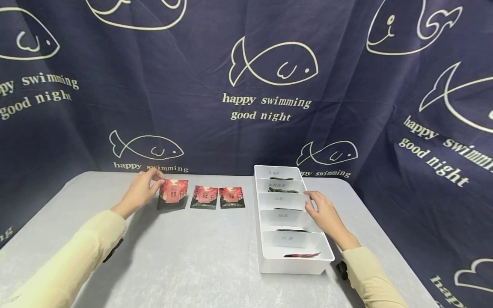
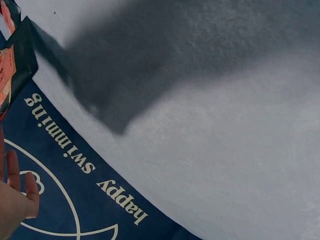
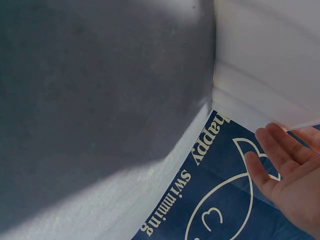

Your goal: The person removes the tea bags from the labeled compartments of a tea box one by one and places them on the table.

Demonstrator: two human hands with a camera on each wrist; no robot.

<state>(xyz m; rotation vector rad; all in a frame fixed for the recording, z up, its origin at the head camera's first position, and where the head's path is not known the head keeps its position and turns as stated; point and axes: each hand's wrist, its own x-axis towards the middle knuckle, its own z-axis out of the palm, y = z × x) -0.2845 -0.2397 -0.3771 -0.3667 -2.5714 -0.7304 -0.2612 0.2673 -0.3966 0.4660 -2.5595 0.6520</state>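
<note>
At the far left of the table, my left hand [image 1: 145, 187] pinches the upper left corner of a red and black tea sachet [image 1: 173, 194]. Its lower edge tilts toward me, and a shadow falls beneath it; the left wrist view shows the dark back part of this sachet [image 2: 24, 55]. Two similar sachets, one in the middle [image 1: 204, 197] and one on the right [image 1: 232, 197], lie side by side on the table. My right hand [image 1: 325, 214] rests on the right rim of a white divided box [image 1: 294, 267], fingers loosely extended along its outer wall [image 3: 265, 60].
The box has several compartments in a row, each divider bearing handwritten labels. Dark sachets [image 1: 283, 190] stand in the rear ones, and a red sachet [image 1: 301, 255] lies in the nearest. A navy fish-print cloth [image 1: 208, 141] hangs behind the grey table [image 1: 192, 265].
</note>
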